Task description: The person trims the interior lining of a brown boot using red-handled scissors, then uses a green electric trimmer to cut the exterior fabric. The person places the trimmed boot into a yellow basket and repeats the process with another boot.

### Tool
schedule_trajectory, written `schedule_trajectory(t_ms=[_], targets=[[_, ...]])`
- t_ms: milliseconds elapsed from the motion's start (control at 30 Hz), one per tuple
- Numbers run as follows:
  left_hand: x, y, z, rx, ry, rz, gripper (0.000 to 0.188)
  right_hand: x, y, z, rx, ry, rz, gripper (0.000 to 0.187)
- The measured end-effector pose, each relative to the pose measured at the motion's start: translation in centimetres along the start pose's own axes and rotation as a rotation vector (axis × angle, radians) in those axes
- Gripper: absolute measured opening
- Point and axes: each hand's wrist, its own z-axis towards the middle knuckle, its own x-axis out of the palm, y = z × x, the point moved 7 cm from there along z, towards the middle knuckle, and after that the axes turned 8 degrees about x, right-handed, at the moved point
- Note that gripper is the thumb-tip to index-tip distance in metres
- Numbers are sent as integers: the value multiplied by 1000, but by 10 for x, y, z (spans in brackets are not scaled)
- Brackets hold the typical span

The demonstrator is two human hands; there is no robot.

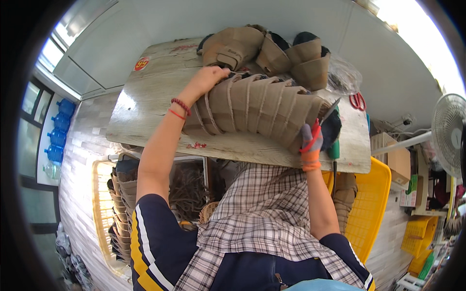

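Observation:
A long row of nested khaki caps [252,106], with raw seam edges and dark linings, lies across the wooden table in front of me. My left hand [208,80], bare with red beads at the wrist, is closed at the far edge of the row's left end; its fingertips are partly hidden. In a grey and orange glove, my right hand [311,145] grips red-handled scissors [316,133] at the row's right end. Their blades point up and away, beside the dark lining of the end cap.
More khaki caps [233,46] sit at the table's [131,106] back, near a clear plastic bag [344,75] and a second red-handled pair of scissors [357,102]. A green-handled tool [334,150] is by my right hand. Below stand a yellow basket [371,208] and a pale crate [99,194].

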Motion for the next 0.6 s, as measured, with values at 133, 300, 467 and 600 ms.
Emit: schedule_trajectory(t_ms=[133, 300, 467, 600], targets=[[-59, 65, 15, -411, -460, -169, 25, -16, -24, -16, 219, 47, 471, 43], [-28, 116, 21, -800, -517, -1157, 46, -39, -10, -42, 299, -3, 423, 48], [-26, 160, 46, -839, -339, -1212, 35, -52, -10, -65, 325, 3, 382, 46], [-22, 90, 45, -917, -641, -1353, 41, -68, -5, -79, 356, -30, 384, 48]])
